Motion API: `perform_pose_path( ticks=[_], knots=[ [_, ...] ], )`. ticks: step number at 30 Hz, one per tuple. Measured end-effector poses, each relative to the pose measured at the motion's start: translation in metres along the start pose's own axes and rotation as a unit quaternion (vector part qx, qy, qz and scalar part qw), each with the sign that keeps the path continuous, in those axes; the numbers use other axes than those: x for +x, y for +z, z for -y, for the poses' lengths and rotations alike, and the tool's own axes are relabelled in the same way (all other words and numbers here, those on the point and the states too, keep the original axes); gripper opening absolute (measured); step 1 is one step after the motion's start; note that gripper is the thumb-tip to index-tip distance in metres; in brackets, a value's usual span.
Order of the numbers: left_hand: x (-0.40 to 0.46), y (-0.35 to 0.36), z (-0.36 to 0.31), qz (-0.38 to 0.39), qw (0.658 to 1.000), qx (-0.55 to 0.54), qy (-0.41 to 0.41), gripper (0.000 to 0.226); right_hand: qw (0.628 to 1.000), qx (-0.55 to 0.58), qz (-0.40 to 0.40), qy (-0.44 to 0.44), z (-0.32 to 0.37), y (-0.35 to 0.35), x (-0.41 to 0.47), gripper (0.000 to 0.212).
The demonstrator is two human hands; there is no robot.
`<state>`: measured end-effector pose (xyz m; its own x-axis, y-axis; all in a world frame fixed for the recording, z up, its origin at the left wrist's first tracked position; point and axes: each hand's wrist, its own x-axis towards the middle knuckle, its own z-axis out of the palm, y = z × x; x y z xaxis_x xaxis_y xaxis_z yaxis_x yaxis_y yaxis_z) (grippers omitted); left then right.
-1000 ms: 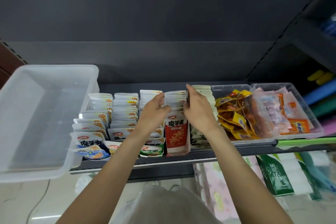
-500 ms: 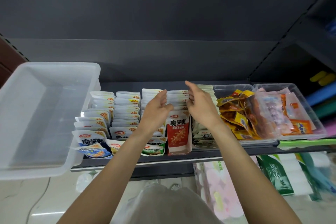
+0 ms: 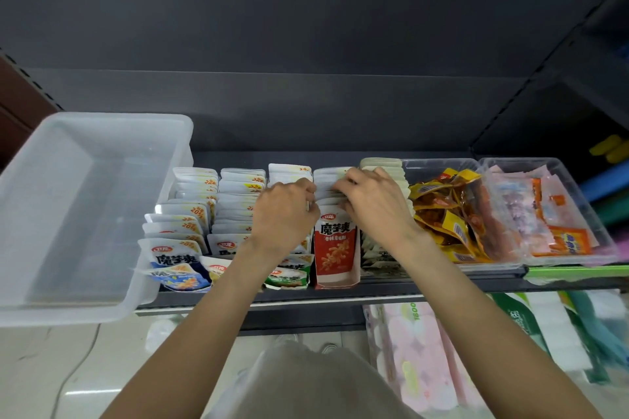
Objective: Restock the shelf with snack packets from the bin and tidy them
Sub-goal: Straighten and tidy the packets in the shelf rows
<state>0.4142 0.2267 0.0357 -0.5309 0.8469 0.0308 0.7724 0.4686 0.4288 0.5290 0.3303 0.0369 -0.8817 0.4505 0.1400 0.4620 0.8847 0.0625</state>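
Snack packets stand in several front-to-back rows on the dark shelf [image 3: 374, 290]. The red-fronted row [image 3: 335, 243] sits in the middle in a cardboard sleeve. My left hand [image 3: 284, 218] pinches the packet tops on that row's left side with curled fingers. From the right, my right hand [image 3: 372, 202] has its fingers curled over the same tops, further back. Both hands hide the middle of the row. The translucent plastic bin [image 3: 102, 121] stands at the left end of the shelf, and I see no packets in it.
Blue-fronted rows [image 3: 177, 224] and a green-fronted packet [image 3: 289, 274] lie left of the red row, a dark-fronted row [image 3: 381, 257] right of it. Two clear trays hold yellow packets [image 3: 446, 214] and pink-orange packets [image 3: 548, 218]. Tissue packs [image 3: 418, 350] sit on the level below.
Half a second ago my right fingers were stretched out above the red row. Now both hands have dropped onto it and curled round the packet tops.
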Motion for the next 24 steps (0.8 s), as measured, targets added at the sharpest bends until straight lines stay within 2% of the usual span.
perform_pose_path(
  ticks=[4, 8, 15, 21, 24],
  knots=[
    [0.004, 0.006, -0.003, 0.013, 1.0, -0.012, -0.018, 0.033, 0.999, 0.012, -0.004, 0.036, -0.001, 0.0, -0.006, 0.029],
    [0.008, 0.011, -0.004, 0.008, 1.0, -0.01, 0.002, 0.033, 0.999, 0.029, -0.032, 0.017, -0.003, -0.001, -0.008, 0.025],
    [0.02, 0.011, 0.001, 0.005, 0.998, -0.031, 0.048, 0.007, 1.0, -0.018, -0.008, 0.02, -0.001, 0.011, -0.003, 0.009],
    [0.02, 0.012, 0.006, -0.018, 0.995, -0.001, 0.098, 0.019, 0.996, 0.006, -0.035, 0.077, -0.002, 0.014, 0.001, 0.013],
    [0.018, 0.012, 0.005, -0.032, 0.994, -0.008, 0.1, 0.018, 0.996, 0.014, -0.028, 0.079, -0.001, 0.016, 0.0, 0.025]
  ],
)
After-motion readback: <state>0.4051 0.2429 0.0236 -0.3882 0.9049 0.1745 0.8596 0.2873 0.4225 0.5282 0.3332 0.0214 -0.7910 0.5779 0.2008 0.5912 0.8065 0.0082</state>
